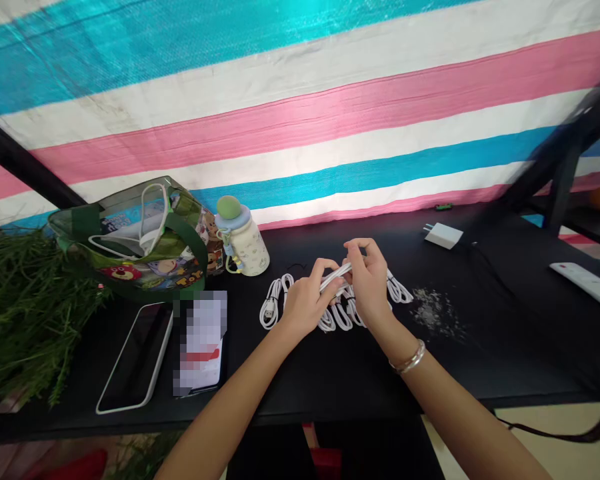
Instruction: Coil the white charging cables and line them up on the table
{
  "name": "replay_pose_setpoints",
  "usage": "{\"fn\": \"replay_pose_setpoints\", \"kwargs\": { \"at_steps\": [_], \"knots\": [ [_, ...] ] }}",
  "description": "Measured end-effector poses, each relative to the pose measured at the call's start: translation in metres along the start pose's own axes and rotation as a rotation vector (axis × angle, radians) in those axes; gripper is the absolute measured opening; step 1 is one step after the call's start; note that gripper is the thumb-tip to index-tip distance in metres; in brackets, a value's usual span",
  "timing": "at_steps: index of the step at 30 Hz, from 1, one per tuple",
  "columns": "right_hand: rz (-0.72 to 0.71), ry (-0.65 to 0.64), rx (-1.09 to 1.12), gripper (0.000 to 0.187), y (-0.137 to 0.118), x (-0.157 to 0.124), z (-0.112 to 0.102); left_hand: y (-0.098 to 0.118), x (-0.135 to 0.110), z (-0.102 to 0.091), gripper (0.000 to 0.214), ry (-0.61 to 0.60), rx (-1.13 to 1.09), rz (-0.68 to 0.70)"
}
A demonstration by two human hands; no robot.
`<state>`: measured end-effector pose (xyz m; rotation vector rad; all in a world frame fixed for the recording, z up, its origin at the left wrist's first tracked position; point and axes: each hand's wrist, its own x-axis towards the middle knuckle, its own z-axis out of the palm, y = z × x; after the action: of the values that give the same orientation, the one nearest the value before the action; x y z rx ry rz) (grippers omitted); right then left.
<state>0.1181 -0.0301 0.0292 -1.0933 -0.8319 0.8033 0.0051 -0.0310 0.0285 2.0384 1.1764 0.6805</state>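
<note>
My left hand [307,300] and my right hand [369,277] grip a folded bundle of white USB cable [336,280] between them, above the black table [330,380]. More loops of white cable [275,303] lie under and beside my hands, and a USB plug end [269,310] shows at the left of them. A white USB charger [443,235] sits farther back to the right, apart from the cables. My right wrist wears a silver bangle [407,357].
To the left stand a clear printed tote bag [130,243], a pale bottle with a green lid [243,243], a white-framed phone [135,357], a pixelated device [200,343] and green foliage [25,313]. Pale crumbs [435,312] and a white power strip [587,287] lie right.
</note>
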Motion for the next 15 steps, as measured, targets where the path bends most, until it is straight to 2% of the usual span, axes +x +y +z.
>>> {"fn": "replay_pose_setpoints", "kwargs": {
  "at_steps": [6,15],
  "knots": [
    [-0.065,-0.019,-0.019,0.023,0.0009,0.0003,-0.0002,-0.0007,0.0007,-0.0008,0.024,0.043,0.071,0.021],
    [-0.031,-0.012,0.028,0.026,0.0052,0.002,0.001,-0.0066,0.0006,-0.0007,0.024,0.189,0.042,0.069]
  ]
}}
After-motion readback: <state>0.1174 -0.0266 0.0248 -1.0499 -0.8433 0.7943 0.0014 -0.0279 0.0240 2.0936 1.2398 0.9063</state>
